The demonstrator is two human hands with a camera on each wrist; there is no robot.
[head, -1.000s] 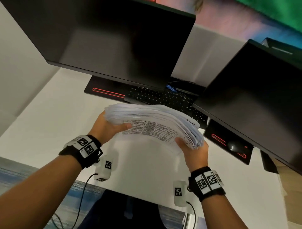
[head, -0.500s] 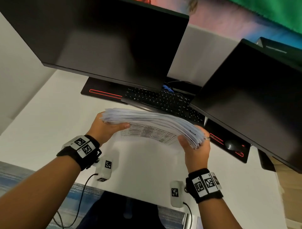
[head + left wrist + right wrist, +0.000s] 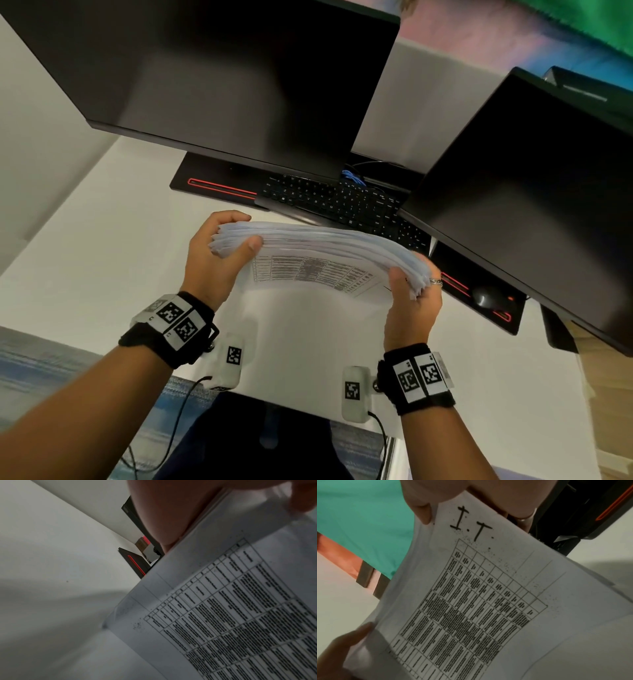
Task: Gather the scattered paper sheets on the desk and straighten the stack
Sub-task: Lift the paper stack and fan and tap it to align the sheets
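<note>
A thick stack of white paper sheets stands on its long edge on the white desk, bowed, with a printed table facing me. My left hand grips its left end, thumb on the near face and fingers curled over the top. My right hand grips the right end, where the sheet edges are fanned and uneven. The left wrist view shows the printed sheet from below. The right wrist view shows the same sheet marked "I.T.", pinched under my right thumb.
A black keyboard lies just behind the stack on a black mat with red lines. Two dark monitors hang over the back of the desk. A mouse sits at the right. The desk's near edge is by my wrists.
Both hands have tipped the stack from a flatter tilt up onto its edge and drawn it slightly toward me. My right hand has turned more upright around the right end.
</note>
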